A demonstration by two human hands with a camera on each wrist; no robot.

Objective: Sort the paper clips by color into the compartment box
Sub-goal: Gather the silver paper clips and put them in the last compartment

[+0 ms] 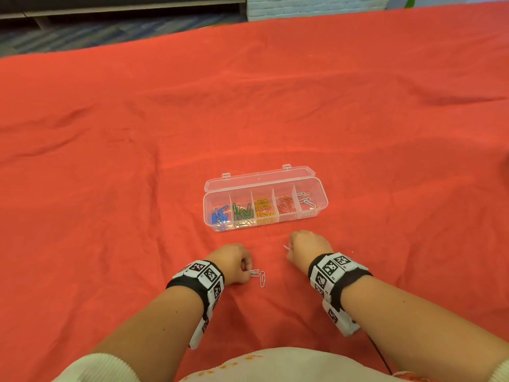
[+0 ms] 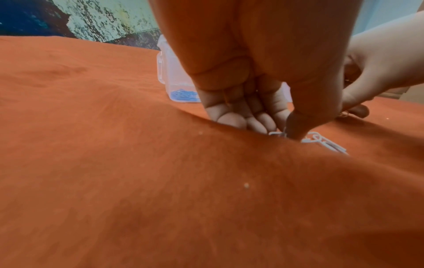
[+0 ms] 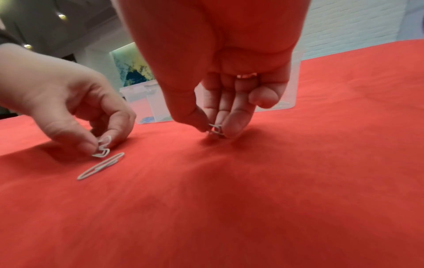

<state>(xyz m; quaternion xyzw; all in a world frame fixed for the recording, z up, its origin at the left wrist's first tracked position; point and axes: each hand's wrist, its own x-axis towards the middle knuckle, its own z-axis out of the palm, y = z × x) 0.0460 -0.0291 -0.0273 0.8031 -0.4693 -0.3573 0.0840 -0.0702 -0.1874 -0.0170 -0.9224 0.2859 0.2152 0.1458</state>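
A clear compartment box [image 1: 319, 201] lies open on the red cloth, holding blue, green, yellow, red and white clips in separate sections. My left hand [image 1: 234, 263] pinches a white paper clip [image 1: 254, 273] between thumb and forefinger, low on the cloth; the same clip [image 3: 102, 148] shows in the right wrist view. Another white clip [image 1: 262, 279] lies loose just right of it. My right hand [image 1: 307, 248] pinches a second white clip [image 3: 216, 129] at the cloth, in front of the box.
The red cloth [image 1: 358, 119] is wrinkled and covers the whole table. The box lid [image 1: 259, 176] stands folded back behind the compartments. A floor and a white brick wall [image 1: 303, 6] lie beyond the far edge.
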